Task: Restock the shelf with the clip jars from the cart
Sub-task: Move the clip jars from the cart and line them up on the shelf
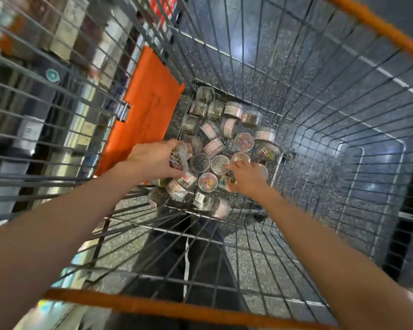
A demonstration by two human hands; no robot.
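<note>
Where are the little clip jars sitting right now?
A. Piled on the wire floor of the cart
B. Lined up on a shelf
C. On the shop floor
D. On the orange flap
A: the clip jars lie heaped on the cart bottom, where both hands reach among them.

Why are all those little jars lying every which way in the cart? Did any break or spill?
The clip jars sit in a loose heap on the cart floor, some upright, many tipped on their sides. None looks broken or spilled. The left hand grips one jar; the right hand curls round another.
</note>
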